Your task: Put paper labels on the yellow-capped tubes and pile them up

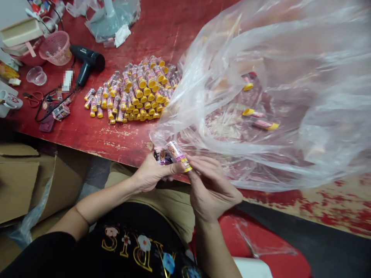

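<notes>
A small clear tube (176, 151) with a printed label and a yellow end is held over the table's front edge. My left hand (153, 170) is closed round it, thumb across its lower part, together with a dark printed piece (162, 156) beside it. At the tube's yellow end, my right hand (210, 183) pinches with thumb and fingertips. Behind my hands lies a pile of similar yellow-capped tubes (139, 87). A large clear plastic bag (278, 154) spreads to the right, with several tubes showing through it.
On the red table (162, 23) are a hair dryer (87, 61), a pink basket (58, 48), a clear cup (36, 75), red-handled scissors (34, 99) and a white mug (11, 99). Cardboard boxes (43, 181) stand at the lower left. A red seat (261, 239) is at the lower right.
</notes>
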Demonstrator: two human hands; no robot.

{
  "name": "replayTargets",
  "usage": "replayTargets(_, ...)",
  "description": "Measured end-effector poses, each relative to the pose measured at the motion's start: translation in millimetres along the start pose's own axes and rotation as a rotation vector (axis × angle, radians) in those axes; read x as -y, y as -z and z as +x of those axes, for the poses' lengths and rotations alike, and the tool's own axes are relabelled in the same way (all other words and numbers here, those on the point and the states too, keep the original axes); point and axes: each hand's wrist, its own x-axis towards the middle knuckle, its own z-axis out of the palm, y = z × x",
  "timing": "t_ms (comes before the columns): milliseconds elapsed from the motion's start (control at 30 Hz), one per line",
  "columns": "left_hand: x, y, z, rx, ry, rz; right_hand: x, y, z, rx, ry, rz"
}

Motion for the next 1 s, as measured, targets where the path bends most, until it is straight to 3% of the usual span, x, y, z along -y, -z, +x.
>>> replayTargets(167,2,1.0,-4,0.009,-0.004,-0.013,-3,-6,1,-0.065,0.045,0.046)
replayTargets(367,1,0.0,-1,-0.169,-0.136,-0.128,-7,-10,4,-0.019,0.023,0.059)
replayTargets(467,4,-0.1,1,-0.205,-0.185,-0.167,-7,-12,2,-0.016,0.012,0.057)
replayTargets(867,7,-2.9,2,-0.218,-0.131,-0.192,-10,-13,-1,-0.028,-0.041,0.037)
replayTargets(933,5,1.6,4,-0.243,-0.15,-0.176,-9,-13,-1,-0.007,-0.107,0.053)
replayTargets(1000,-7,18.3,14,-0.323,-0.24,-0.14,-7,-11,-3,-0.004,-0.184,0.062)
